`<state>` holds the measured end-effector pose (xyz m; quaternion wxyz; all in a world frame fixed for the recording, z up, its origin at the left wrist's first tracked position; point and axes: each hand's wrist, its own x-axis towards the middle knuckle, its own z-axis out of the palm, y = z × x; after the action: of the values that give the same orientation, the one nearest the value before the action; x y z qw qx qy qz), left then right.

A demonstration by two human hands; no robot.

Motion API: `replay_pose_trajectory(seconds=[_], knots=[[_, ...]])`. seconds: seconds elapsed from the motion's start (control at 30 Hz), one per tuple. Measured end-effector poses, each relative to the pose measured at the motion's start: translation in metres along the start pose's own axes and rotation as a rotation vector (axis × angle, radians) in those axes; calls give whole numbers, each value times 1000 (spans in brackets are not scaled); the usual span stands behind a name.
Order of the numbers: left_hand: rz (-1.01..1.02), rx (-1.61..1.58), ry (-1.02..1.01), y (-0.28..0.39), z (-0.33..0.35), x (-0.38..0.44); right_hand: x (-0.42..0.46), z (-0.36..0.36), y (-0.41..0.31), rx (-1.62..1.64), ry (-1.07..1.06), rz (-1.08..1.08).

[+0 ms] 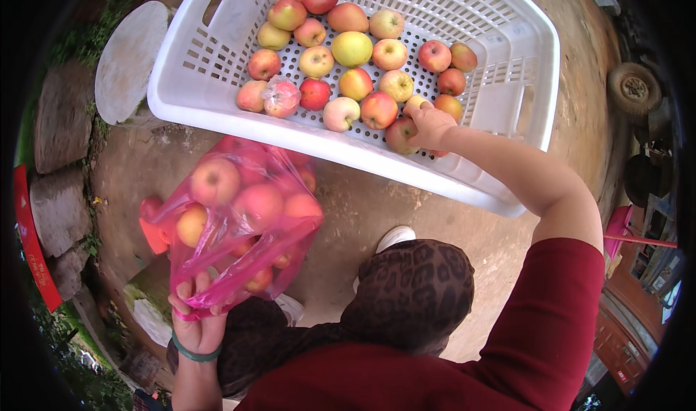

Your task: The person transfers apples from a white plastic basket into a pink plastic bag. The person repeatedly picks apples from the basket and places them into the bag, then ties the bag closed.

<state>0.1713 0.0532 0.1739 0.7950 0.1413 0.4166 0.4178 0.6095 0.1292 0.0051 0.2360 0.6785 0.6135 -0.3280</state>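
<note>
My left hand (198, 318), with a green bangle at the wrist, grips the gathered top of a pink translucent plastic bag (234, 253). Several red and yellow apples (258, 207) show through the film. Inside a white perforated plastic crate (337, 158), my right hand (433, 127) reaches down at the near right. Its fingers lie against a red-green apple (401, 135) and beside a partly covered yellow apple (416, 101). Whether the fingers are closed around either one cannot be told. One apple in the crate has a clear plastic wrap (281, 96).
More loose apples (356, 83) are spread over the crate floor. A pale round slab (132, 63) stands left of the crate, near stone blocks (64, 117). Beside the bag lies an orange-red object (154, 236). A wheel (634, 82) is at the far right. My white shoe (396, 237) rests on the concrete.
</note>
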Motion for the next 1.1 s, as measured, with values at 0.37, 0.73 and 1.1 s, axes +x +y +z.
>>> replay_pose_trajectory(seconds=[0.37, 0.73, 1.1], knots=[[32, 15, 58, -3, -6, -4, 65, -96, 93, 180, 577, 354], [36, -6, 67, -3, -7, -6, 85, -58, 74, -218, 487, 167], [40, 51, 17, -1, 1, -6, 108, -49, 62, -227, 461, 191]])
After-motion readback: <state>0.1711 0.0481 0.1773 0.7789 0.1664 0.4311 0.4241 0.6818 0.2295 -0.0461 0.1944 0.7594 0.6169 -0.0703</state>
